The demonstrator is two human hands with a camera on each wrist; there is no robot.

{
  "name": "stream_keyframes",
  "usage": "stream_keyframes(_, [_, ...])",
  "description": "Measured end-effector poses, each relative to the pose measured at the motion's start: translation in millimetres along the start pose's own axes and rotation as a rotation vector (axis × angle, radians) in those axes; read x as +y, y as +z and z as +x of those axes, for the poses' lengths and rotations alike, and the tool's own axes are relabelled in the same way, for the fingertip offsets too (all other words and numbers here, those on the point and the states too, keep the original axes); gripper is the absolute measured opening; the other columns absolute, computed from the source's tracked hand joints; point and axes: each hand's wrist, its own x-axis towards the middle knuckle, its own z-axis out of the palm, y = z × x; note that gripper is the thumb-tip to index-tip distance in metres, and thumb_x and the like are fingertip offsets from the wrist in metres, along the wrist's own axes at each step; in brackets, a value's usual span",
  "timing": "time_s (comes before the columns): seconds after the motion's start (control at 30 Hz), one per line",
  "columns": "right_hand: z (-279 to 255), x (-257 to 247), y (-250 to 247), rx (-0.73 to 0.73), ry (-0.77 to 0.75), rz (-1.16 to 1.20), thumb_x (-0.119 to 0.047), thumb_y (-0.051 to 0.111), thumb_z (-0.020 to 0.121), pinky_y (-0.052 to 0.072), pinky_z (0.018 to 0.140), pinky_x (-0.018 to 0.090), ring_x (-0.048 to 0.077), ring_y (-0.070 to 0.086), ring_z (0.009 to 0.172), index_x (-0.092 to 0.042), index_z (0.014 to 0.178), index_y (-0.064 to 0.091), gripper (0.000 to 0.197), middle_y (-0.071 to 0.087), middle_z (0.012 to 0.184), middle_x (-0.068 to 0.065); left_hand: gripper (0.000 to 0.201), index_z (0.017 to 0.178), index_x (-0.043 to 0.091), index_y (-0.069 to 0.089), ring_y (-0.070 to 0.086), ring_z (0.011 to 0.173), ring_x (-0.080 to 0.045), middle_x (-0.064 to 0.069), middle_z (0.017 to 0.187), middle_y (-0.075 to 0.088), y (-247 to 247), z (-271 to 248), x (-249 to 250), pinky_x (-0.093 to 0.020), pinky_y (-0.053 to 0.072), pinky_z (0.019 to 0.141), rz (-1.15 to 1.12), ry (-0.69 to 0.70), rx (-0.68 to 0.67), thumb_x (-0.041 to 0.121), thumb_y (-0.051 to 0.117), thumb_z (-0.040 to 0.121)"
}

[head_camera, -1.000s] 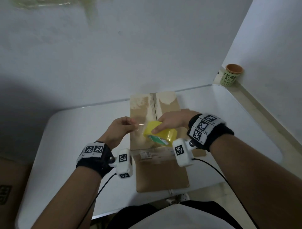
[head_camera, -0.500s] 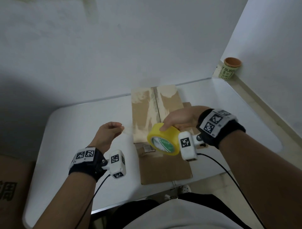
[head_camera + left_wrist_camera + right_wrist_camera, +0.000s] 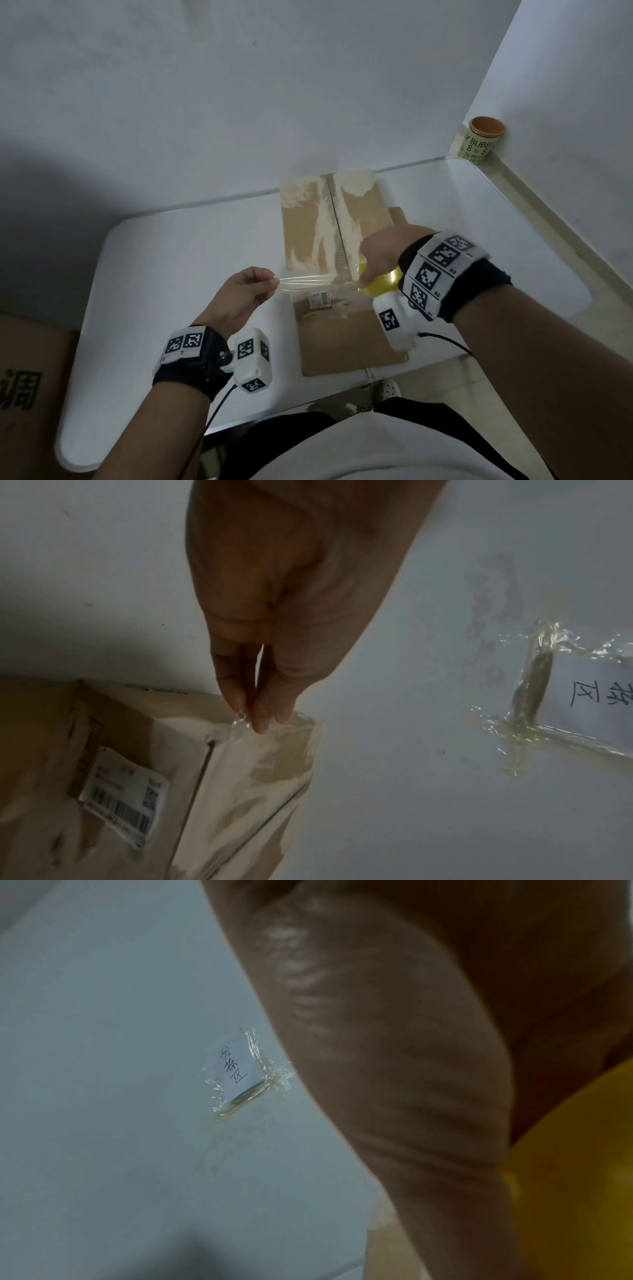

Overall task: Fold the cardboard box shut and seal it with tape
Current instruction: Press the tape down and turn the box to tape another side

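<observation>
Cardboard box [image 3: 334,236], one, lies on the white table [image 3: 178,274], long side running near to far. I see its top flaps folded shut, meeting at a seam down the middle. One flap at the near end lies open, flat on the table. One white barcode label [image 3: 125,796] sits on the near end face. I cannot tell what is inside.

My left hand [image 3: 245,294] pinches the free end of a clear tape strip [image 3: 305,281] between thumb and fingertips [image 3: 260,721], left of the box's near corner. The strip stretches right, across the near top edge of the box, to one yellow tape roll [image 3: 380,286]. My right hand [image 3: 382,253] is curled over that roll, gripping it above the near right corner of the box.

One paper cup [image 3: 479,142] with an orange rim stands in the far right corner, well apart; contents not visible. One handwritten paper note [image 3: 236,1069] is taped to the wall. One second cardboard carton [image 3: 30,390] sits at the near left, beside the table.
</observation>
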Motion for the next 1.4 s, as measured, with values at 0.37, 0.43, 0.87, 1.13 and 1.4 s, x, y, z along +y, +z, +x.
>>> stream_keyframes(0.37, [-5.0, -10.4, 20.0, -0.059, 0.071, 0.028, -0.032, 0.049, 0.097, 0.046, 0.083, 0.032, 0.026, 0.062, 0.104, -0.002, 0.116, 0.062, 0.038, 0.064, 0.118, 0.011, 0.018, 0.080, 0.008, 0.062, 0.062, 0.077, -0.015, -0.002, 0.076, 0.063, 5.5, -10.1, -14.8, -0.026, 0.050, 0.083, -0.033, 0.022, 0.012, -0.009, 0.062, 0.085])
stream_keyframes(0.43, [-3.6, -12.4, 22.0, -0.011, 0.094, 0.108, -0.026, 0.049, 0.096, 0.048, 0.079, 0.031, 0.025, 0.063, 0.102, -0.003, 0.120, 0.062, 0.036, 0.064, 0.122, 0.012, 0.018, 0.079, 0.009, 0.062, 0.061, 0.075, -0.013, -0.001, 0.075, 0.062, 7.8, -11.1, -11.1, -0.025, 0.049, 0.081, -0.014, 0.054, 0.012, -0.008, 0.062, 0.085])
stream_keyframes(0.87, [-3.9, 7.4, 28.9, 0.056, 0.216, 0.127, -0.021, 0.048, 0.098, 0.043, 0.072, 0.029, 0.025, 0.062, 0.091, -0.002, 0.113, 0.064, 0.030, 0.067, 0.109, 0.011, 0.016, 0.081, 0.006, 0.063, 0.062, 0.072, -0.015, -0.006, 0.076, 0.066, -9.9, -8.8, 1.4, -0.018, 0.055, 0.070, -0.077, -0.004, -0.008, -0.010, 0.061, 0.084])
stream_keyframes(1.13, [7.2, -8.6, 39.6, 0.143, 0.250, 0.010, -0.023, 0.048, 0.096, 0.041, 0.069, 0.027, 0.021, 0.059, 0.082, -0.009, 0.105, 0.065, 0.023, 0.062, 0.091, 0.005, 0.023, 0.081, 0.013, 0.055, 0.059, 0.078, -0.014, -0.001, 0.077, 0.058, -9.7, -9.0, -14.2, -0.024, 0.046, 0.081, 0.024, -0.009, 0.013, -0.007, 0.065, 0.084])
stream_keyframes(1.4, [16.5, -18.8, 40.1, 0.175, 0.249, -0.021, -0.017, 0.045, 0.095, 0.039, 0.067, 0.028, 0.018, 0.049, 0.064, -0.010, 0.082, 0.057, 0.019, 0.049, 0.069, 0.003, 0.027, 0.078, 0.016, 0.052, 0.053, 0.080, -0.014, 0.002, 0.079, 0.052, -10.5, -5.5, -26.7, -0.027, 0.044, 0.088, 0.087, 0.074, 0.085, -0.005, 0.068, 0.082])
